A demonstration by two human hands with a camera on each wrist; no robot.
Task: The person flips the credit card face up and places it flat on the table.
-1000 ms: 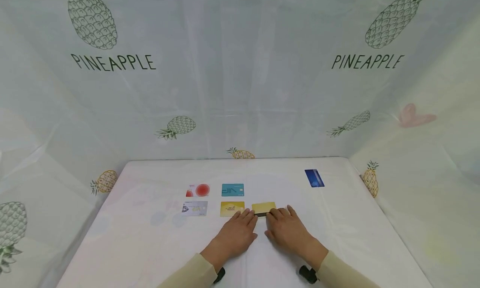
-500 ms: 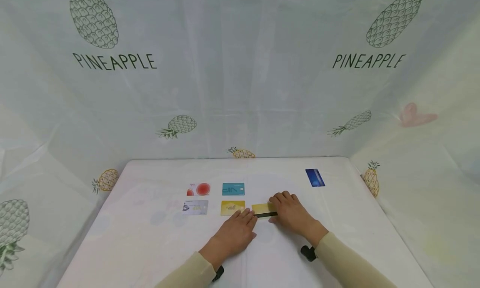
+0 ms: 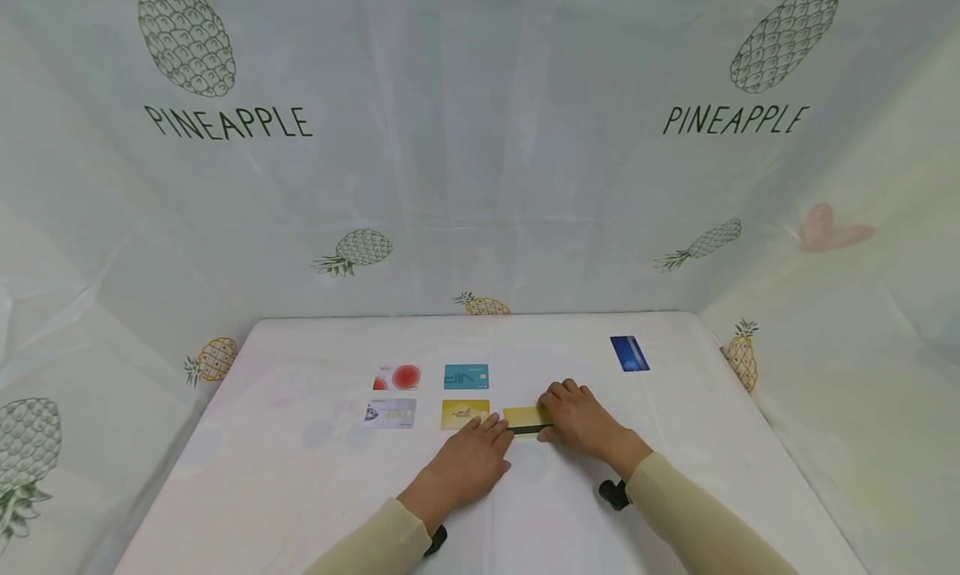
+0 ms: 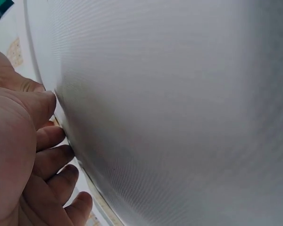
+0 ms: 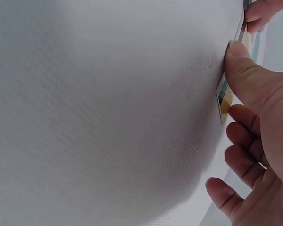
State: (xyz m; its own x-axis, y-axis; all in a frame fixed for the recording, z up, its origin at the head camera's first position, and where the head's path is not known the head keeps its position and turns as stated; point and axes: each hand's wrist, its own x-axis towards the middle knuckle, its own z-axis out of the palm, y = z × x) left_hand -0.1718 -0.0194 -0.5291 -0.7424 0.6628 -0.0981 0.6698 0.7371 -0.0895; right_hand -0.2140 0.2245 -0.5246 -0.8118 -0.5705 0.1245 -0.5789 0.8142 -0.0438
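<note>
A gold card with a black stripe (image 3: pixel 521 417) lies flat on the table, at the right end of the nearer row of cards. My right hand (image 3: pixel 583 421) pinches its right end, fingers over the far edge and thumb at the near edge. In the right wrist view the thumb (image 5: pixel 247 77) presses against the card's edge (image 5: pixel 222 96). My left hand (image 3: pixel 467 468) lies palm down, its fairly straight fingertips touching the gold card's lower left corner. Just left of that card is a yellow card (image 3: pixel 459 412), partly behind the left fingers.
A silver card (image 3: pixel 390 413) lies farther left in the nearer row. Behind are a red-and-white card (image 3: pixel 397 377) and a teal card (image 3: pixel 467 377). A blue card (image 3: pixel 630 353) lies tilted at the back right. White cloth covers the table (image 3: pixel 285 475); pineapple-print sheets hang around it.
My right hand has moved from the gold card's lower right corner up around its right end, uncovering more of the black stripe. The left hand has stayed nearly still.
</note>
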